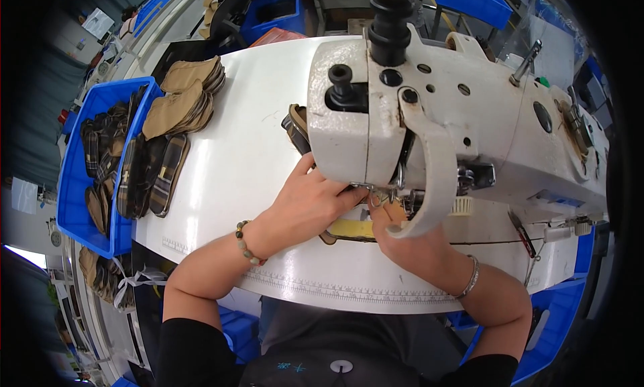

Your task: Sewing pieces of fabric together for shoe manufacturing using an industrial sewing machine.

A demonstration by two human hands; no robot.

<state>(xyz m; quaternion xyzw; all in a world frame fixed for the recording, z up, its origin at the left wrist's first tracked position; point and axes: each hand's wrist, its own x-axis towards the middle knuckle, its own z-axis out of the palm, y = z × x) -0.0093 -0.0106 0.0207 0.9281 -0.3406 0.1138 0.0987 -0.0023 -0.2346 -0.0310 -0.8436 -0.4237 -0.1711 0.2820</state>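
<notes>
A white sewing machine [342,142] stands over the table, with its needle area partly hidden by my hands and its head. My left hand [305,202] is closed on a plaid fabric piece with a tan edge [295,129], which sticks out beyond my fingers to the left of the machine head. My right hand [409,243] is at the presser foot, fingers bent together; a curved white machine part covers some of them, so what they hold cannot be made out. Between the hands a yellow strip [352,229] shows on the machine bed.
Two stacks of tan pieces [178,108] lie at the table's far left. Beside them are plaid slipper-like pieces [168,176] and a blue bin [121,236] filled with more. Small thread snips [522,233] lie at the right. A printed ruler [349,294] runs along the near edge.
</notes>
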